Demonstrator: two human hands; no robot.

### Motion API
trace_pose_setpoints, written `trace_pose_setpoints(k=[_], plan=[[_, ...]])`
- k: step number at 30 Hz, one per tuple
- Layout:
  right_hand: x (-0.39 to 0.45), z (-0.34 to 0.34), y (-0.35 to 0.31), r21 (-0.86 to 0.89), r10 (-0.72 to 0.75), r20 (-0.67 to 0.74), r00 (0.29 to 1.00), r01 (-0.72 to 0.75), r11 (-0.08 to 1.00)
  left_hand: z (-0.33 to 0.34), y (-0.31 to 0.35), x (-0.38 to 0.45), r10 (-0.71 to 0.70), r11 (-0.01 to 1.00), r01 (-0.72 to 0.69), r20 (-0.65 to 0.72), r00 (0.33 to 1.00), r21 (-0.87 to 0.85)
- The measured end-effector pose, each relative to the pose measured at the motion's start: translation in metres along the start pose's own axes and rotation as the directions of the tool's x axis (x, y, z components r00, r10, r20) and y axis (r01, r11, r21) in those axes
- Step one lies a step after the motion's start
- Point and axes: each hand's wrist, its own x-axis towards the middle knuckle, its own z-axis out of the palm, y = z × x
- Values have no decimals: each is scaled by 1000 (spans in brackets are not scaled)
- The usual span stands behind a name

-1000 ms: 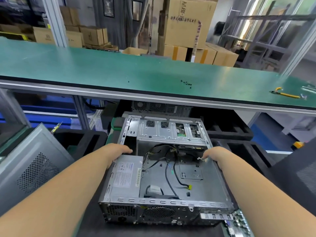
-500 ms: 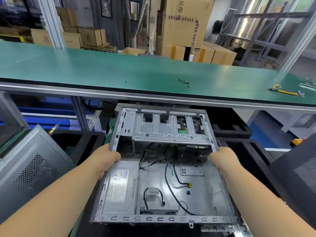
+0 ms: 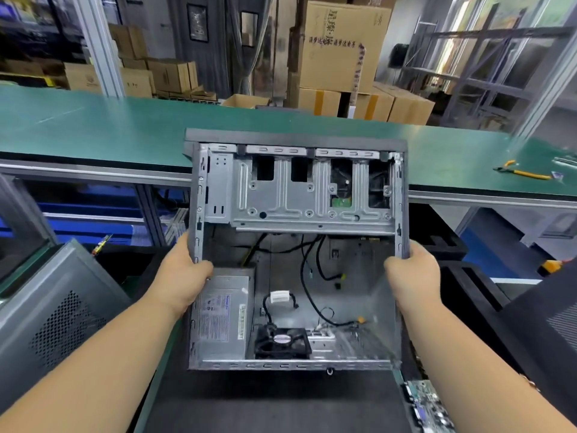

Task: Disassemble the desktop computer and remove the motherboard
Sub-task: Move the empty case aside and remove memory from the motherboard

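A circuit board point(image 3: 427, 404), judged to be the removed motherboard, lies at the lower right edge, partly cut off by the frame. The case point(image 3: 295, 245) is held open-side toward the camera, above the dark mat and below the green bench point(image 3: 109, 132); its main bay is bare of any board, so removal appears done. Left inside: the power supply point(image 3: 223, 310), the fan point(image 3: 282, 342) and loose cables point(image 3: 312, 276). The left hand point(image 3: 184, 276) grips the left wall, thumb curled over its edge. The right hand point(image 3: 412, 273) grips the right wall likewise. Both forearms reach forward. Pliers point(image 3: 521, 171) lie on the bench, far right.
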Motion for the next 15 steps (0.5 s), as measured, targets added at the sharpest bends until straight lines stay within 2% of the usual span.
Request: trace_pose_setpoints(k=[7, 15], plan=[[14, 23, -6, 125, -52, -63, 997, 59, 990, 10, 0, 15, 118, 991, -114, -57, 991, 64], [7, 31, 30, 198, -90, -67, 994, 101, 975, 18, -20, 14, 89, 992, -81, -81, 993, 97]])
